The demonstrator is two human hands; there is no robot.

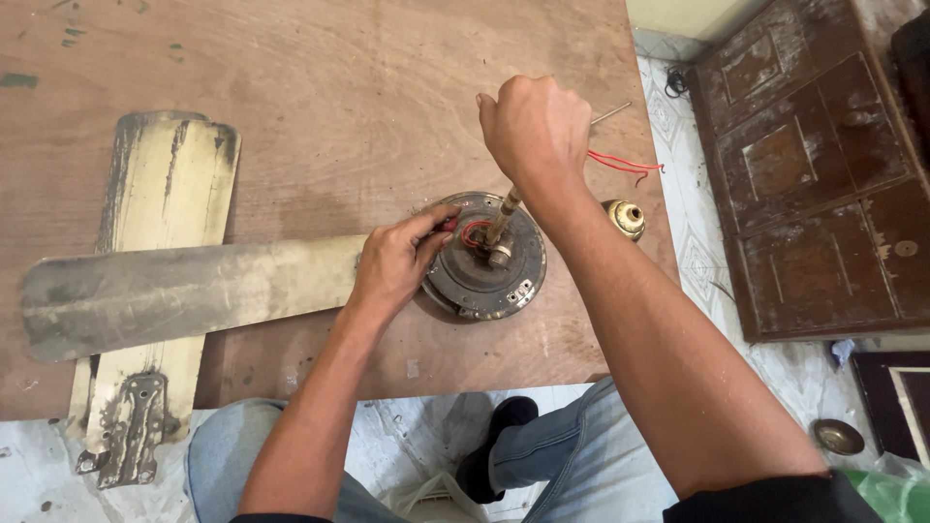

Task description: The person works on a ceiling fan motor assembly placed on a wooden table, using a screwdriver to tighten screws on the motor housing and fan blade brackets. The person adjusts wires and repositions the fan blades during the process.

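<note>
Plywood board (320,87) carries round fan motor (484,261) near its front edge. Your left hand (392,261) rests on motor's left rim, fingers curled, fingertips pinching small red-handled tool (449,224). Your right hand (533,126) is fisted tight around top of brass rod (504,218) rising from hub. Red wires (620,162) trail right. Two dirty fan blades (174,291) lie left, crossed.

No packages, labels, signs or screens can be made out anywhere in the view. The nearest thing to packaging is a crumpled green plastic bag (896,489) at the bottom right corner, lying on the floor beside the person's right arm.
</note>
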